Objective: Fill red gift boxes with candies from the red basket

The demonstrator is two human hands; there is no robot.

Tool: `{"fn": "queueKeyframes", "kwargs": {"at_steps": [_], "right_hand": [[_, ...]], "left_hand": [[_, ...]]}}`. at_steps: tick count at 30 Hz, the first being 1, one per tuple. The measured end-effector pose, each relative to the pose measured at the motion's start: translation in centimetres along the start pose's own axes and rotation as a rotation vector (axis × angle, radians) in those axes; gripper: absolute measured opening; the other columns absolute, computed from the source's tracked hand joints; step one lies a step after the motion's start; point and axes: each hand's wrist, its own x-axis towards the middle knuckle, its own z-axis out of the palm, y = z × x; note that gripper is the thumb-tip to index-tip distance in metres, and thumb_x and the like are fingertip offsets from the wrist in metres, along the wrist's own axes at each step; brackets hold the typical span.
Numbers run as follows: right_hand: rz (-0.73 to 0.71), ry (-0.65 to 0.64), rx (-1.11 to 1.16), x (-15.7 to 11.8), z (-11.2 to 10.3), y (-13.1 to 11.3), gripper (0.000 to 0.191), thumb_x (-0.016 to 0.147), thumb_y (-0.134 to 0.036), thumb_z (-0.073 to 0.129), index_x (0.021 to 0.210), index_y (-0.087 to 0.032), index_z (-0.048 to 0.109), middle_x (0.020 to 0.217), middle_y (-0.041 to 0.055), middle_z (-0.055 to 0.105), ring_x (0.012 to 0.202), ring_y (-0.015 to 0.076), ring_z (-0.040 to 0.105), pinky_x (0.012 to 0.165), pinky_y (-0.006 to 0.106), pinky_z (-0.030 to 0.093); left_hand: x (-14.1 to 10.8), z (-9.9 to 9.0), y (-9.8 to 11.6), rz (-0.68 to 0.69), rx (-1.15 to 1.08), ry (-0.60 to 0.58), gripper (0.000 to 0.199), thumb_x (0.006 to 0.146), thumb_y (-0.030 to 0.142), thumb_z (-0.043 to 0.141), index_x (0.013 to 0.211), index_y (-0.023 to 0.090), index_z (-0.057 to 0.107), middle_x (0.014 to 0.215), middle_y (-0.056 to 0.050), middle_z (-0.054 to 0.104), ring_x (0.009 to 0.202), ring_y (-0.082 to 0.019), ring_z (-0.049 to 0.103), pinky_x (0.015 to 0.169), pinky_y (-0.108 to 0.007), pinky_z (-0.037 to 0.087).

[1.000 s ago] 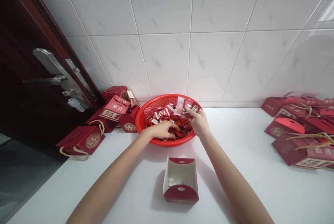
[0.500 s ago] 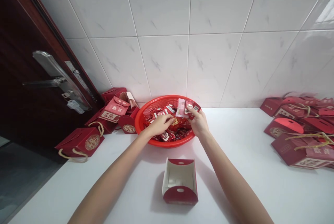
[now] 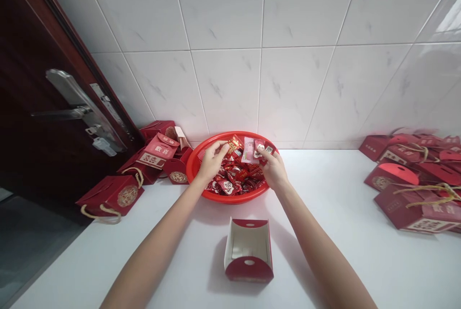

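Note:
A red plastic basket (image 3: 236, 200) full of red wrapped sweets (image 3: 237, 173) stands against the tiled wall. Above its left part, my left hand (image 3: 212, 159) pinches a red and gold packet (image 3: 235, 144) by its left edge. Over the basket's right side my right hand (image 3: 272, 167) is closed on several small packets; a pink one (image 3: 248, 150) and a red one (image 3: 259, 148) with white print stick out to the left. Nearer to me, between my forearms, sits an open red box (image 3: 249, 270) with a pale inside.
Closed red gift boxes with rope handles (image 3: 115, 194) are grouped at the left, beside a dark door with a metal handle (image 3: 72, 113). More red boxes (image 3: 418, 208) are piled at the right of the white table (image 3: 331, 203).
My left hand has moved up and left from the middle of the sweets, and the red and gold packet has come up with it. My right hand has stayed nearly in place.

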Motion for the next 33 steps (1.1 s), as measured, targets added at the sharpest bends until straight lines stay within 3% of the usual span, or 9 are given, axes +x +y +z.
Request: {"fn": "queueKeyframes", "kwargs": {"at_steps": [2,5,7,16,22,27,33], "right_hand": [[0.004,-0.016,-0.007,-0.1,0.1,0.0,0.03,0.06,-0.037,0.084,0.082,-0.021,0.072,0.08,0.0015,0.073,0.082,0.0226,0.068,0.072,0.032,0.055],[0.003,-0.043,-0.048,-0.1,0.1,0.1,0.032,0.062,-0.041,0.084,0.083,-0.021,0.072,0.082,0.0023,0.074,0.084,0.0236,0.069,0.073,0.033,0.055],[0.006,-0.056,-0.07,0.0,0.0,0.2,0.033,0.062,-0.043,0.084,0.083,-0.021,0.071,0.083,0.0024,0.074,0.084,0.0243,0.069,0.072,0.034,0.056],[-0.004,-0.1,-0.13,-0.6,0.4,0.0,0.039,0.062,-0.05,0.086,0.083,-0.021,0.069,0.078,0.0014,0.072,0.074,0.0216,0.067,0.066,0.032,0.056],[0.028,-0.074,-0.204,-0.8,0.5,0.0,0.044,0.061,-0.054,0.086,0.08,-0.02,0.065,0.067,0.0,0.066,0.057,0.0183,0.061,0.044,0.028,0.049],[0.08,-0.104,-0.266,-1.1,0.6,0.2,0.044,0.066,-0.056,0.084,0.085,-0.02,0.068,0.067,0.0003,0.065,0.051,0.0182,0.061,0.045,0.031,0.054],[0.078,-0.16,-0.317,-1.3,0.7,0.6,0.048,0.069,-0.058,0.082,0.096,-0.022,0.067,0.063,-0.0003,0.064,0.049,0.0198,0.063,0.047,0.032,0.056]], "left_hand": [[-0.1,0.0,0.1,-0.004,-0.028,0.009,0.046,0.083,0.062,0.063,0.098,0.018,0.065,0.091,-0.004,0.071,0.083,-0.019,0.067,0.074,-0.03,0.055],[-0.2,0.0,0.3,-0.074,-0.084,-0.089,0.046,0.084,0.063,0.061,0.1,0.02,0.062,0.069,0.002,0.064,0.052,-0.013,0.06,0.05,-0.024,0.047],[-0.4,0.0,0.4,-0.095,-0.105,-0.15,0.047,0.083,0.063,0.063,0.099,0.019,0.062,0.061,0.004,0.061,0.044,-0.011,0.055,0.044,-0.022,0.042],[-0.5,0.1,0.8,-0.148,-0.105,-0.131,0.045,0.077,0.057,0.072,0.101,0.02,0.061,0.063,0.004,0.058,0.049,-0.011,0.054,0.043,-0.021,0.04],[-1.0,0.2,1.0,-0.132,-0.084,-0.029,0.051,0.074,0.058,0.073,0.105,0.02,0.059,0.058,0.008,0.05,0.048,-0.01,0.047,0.046,-0.021,0.037],[-2.1,0.5,0.9,-0.153,-0.081,0.025,0.046,0.075,0.054,0.074,0.103,0.019,0.065,0.066,0.004,0.057,0.064,-0.015,0.06,0.061,-0.025,0.05],[-2.8,0.8,0.7,-0.185,-0.043,-0.032,0.04,0.073,0.052,0.075,0.092,0.017,0.072,0.071,-0.001,0.063,0.066,-0.017,0.06,0.064,-0.028,0.049]]}}
